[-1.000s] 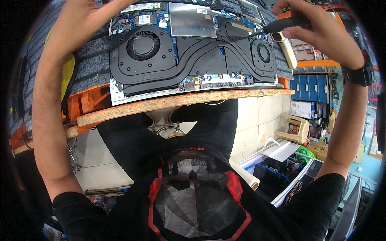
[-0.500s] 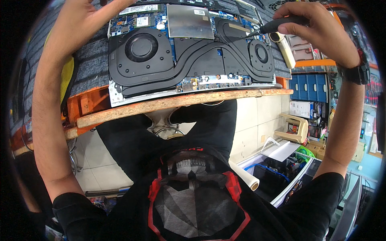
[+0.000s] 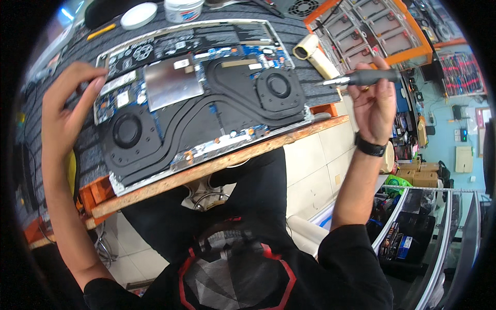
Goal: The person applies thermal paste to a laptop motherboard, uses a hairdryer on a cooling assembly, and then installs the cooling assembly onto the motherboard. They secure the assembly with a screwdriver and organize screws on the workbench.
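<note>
An opened laptop base (image 3: 217,119) lies on the bench with its inside showing: two black fans, dark heat pipes and a silver metal plate (image 3: 173,82). My right hand (image 3: 374,108) grips a screwdriver (image 3: 367,77) by its dark handle. The tool is held level off the laptop's right side, its shaft pointing left. At the laptop's left edge, my left hand (image 3: 72,101) has loosely bent fingers, with the thumb apart from them. I see nothing in it, and whether its fingertips touch the laptop's rim is unclear.
A white tub (image 3: 183,10), a round white lid (image 3: 138,15) and a yellow strip (image 3: 101,32) lie behind the laptop on the grey ribbed mat. A cream roll-shaped object (image 3: 315,56) and an orange-framed compartment box (image 3: 372,36) are at the right. The wooden bench edge (image 3: 222,165) runs along the front.
My right hand has drawn the screwdriver away from the laptop's inside, out to its right. My left hand's fingers have bent in. The view has shifted, and the laptop appears tilted and lower.
</note>
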The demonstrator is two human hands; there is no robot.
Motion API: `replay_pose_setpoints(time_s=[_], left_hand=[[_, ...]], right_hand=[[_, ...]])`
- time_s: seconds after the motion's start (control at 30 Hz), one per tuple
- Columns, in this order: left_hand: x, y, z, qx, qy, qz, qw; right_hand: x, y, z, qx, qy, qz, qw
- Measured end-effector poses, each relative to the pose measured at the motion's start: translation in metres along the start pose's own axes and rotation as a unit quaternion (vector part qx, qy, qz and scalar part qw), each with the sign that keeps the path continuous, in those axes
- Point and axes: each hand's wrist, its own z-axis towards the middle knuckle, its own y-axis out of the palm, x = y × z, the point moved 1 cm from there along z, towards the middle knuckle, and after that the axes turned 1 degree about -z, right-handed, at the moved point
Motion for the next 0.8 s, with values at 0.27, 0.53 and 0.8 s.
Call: replay_pose_setpoints(time_s=[0.27, 0.53, 0.8], left_hand=[[0.001, -0.005, -0.001, 0.004, -0.033, -0.007, 0.999], [-0.006, -0.001, 0.001, -0.002, -0.05, -0.002, 0.999], [-0.008, -0.004, -0.002, 0.004, -0.059, 0.008, 0.998]], right_hand=[[0.039, -0.01, -0.029, 0.217, -0.021, -0.015, 0.976], [0.057, -0.017, -0.032, 0.244, 0.007, 0.048, 0.969], [0.077, -0.031, -0.034, 0.247, -0.023, 0.043, 0.968]])
